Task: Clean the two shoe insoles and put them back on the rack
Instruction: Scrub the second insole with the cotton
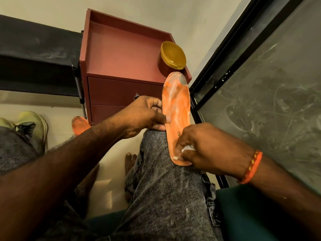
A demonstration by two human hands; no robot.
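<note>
An orange insole [177, 105], smeared with white cleaner, lies along my right knee with its toe end pointing away. My left hand [145, 115] pinches its left edge near the middle, thumb on top. My right hand [205, 146] grips a small white wad [188, 149] and presses it onto the heel end of the insole. A second orange insole [79, 125], dirty at its tip, lies on the floor to the left, partly hidden behind my left forearm. The black shoe rack [34, 54] stands at the upper left.
A maroon bedside cabinet [121, 54] with two drawers stands ahead, with a gold-lidded jar [172, 58] on its right corner. Pale green shoes [33, 124] sit on the floor at left. A black-framed glass panel [269, 84] runs along the right.
</note>
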